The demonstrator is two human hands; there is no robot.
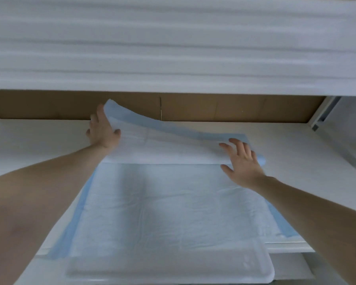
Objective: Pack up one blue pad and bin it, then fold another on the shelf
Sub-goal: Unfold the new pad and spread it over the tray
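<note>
A large blue pad [169, 212] with a pale quilted middle lies spread on the white shelf [39, 145]. Its near end hangs over the shelf's front edge. The far part of the pad is lifted and turned back toward me, showing its white side. My left hand [103, 128] grips the raised far-left corner, which stands up off the shelf. My right hand [242, 161] holds the far-right edge of the turned part, low over the pad, fingers spread with the edge curling under them.
An upper white shelf [173, 48] juts out above, close over the work area. Brown cardboard boxes [234, 109] line the back. A white metal upright [325, 112] stands at the right. A lower ledge [292, 264] shows below the front edge.
</note>
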